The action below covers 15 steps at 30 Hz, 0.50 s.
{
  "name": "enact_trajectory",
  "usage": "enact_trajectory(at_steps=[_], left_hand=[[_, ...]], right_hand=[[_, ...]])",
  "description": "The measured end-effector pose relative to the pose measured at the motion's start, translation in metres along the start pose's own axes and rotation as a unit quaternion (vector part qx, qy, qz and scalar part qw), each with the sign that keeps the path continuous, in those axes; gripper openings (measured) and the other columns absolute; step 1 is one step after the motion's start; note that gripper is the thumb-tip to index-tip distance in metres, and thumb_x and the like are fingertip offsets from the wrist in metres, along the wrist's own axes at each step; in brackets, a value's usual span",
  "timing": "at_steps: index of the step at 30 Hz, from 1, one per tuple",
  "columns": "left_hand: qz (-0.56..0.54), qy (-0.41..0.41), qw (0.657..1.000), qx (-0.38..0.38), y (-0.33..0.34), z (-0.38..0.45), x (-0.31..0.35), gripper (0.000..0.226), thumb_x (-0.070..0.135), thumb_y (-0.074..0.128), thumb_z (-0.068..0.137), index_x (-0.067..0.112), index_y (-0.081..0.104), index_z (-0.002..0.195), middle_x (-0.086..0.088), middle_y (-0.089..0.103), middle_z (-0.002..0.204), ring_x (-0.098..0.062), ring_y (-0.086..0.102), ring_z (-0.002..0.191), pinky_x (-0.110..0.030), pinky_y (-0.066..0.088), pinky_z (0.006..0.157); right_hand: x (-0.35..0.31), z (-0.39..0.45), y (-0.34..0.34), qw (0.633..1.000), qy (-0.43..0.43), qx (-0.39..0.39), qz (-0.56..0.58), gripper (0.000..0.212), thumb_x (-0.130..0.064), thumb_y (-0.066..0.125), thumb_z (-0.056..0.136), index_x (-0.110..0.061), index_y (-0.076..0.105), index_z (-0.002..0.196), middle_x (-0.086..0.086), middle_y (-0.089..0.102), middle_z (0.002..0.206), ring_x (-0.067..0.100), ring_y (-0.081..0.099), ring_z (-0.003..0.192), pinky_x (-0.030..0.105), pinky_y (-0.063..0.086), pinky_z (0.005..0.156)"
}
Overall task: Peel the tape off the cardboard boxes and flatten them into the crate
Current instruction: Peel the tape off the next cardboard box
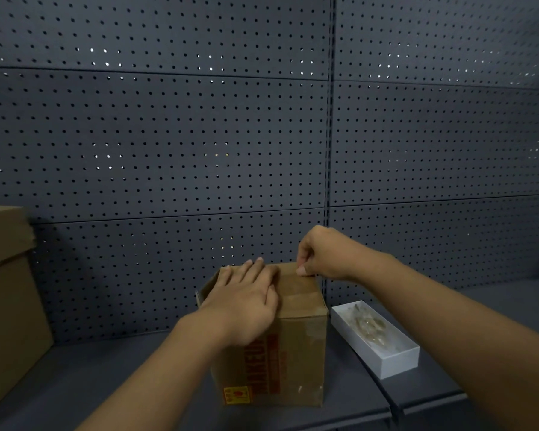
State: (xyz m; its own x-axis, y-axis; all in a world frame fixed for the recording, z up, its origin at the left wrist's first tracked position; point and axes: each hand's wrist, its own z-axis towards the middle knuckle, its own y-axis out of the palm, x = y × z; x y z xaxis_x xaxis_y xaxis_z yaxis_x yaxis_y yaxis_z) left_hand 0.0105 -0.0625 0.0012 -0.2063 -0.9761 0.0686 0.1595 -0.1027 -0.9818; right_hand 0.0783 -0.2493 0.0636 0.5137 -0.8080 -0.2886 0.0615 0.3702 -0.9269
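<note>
Box (pixel 293 337) upright, tape (pixel 296 289) running front-to-back.

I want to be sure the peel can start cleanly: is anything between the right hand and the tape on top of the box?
Nothing visible. The right hand already pinches at the tape at the far top edge of the cardboard box, while the left hand presses flat beside it, left of the strip.

A shop or stockroom: dark pegboard wall (pixel 168 135) behind a shelf (pixel 106 368)
</note>
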Motion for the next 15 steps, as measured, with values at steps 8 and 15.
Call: enact_trajectory(at_steps=[8, 15], left_hand=[[0.001, 0.003, 1.000, 0.003, 0.000, 0.000, 0.000, 0.056, 0.044, 0.010, 0.110, 0.031, 0.004, 0.164, 0.001, -0.004, 0.174, -0.015, -0.009, 0.159, -0.049, -0.006, 0.128], [-0.005, 0.001, 1.000, 0.002, 0.001, 0.002, -0.002, 0.055, 0.044, 0.010, 0.110, 0.032, 0.005, 0.164, 0.001, -0.003, 0.174, -0.016, -0.007, 0.159, -0.048, -0.005, 0.128]], right_hand=[[-0.004, -0.002, -0.002, 0.999, 0.030, -0.005, 0.008, 0.005, -0.016, 0.080, 0.089, -0.011, 0.079, 0.091, -0.001, 0.073, 0.084, 0.004, 0.060, 0.067, 0.016, 0.041, 0.055], [-0.006, 0.005, 0.007, 0.999, 0.043, 0.007, -0.007, 0.004, -0.010, 0.078, 0.090, -0.009, 0.074, 0.089, 0.004, 0.072, 0.088, 0.017, 0.068, 0.085, 0.029, 0.055, 0.073]])
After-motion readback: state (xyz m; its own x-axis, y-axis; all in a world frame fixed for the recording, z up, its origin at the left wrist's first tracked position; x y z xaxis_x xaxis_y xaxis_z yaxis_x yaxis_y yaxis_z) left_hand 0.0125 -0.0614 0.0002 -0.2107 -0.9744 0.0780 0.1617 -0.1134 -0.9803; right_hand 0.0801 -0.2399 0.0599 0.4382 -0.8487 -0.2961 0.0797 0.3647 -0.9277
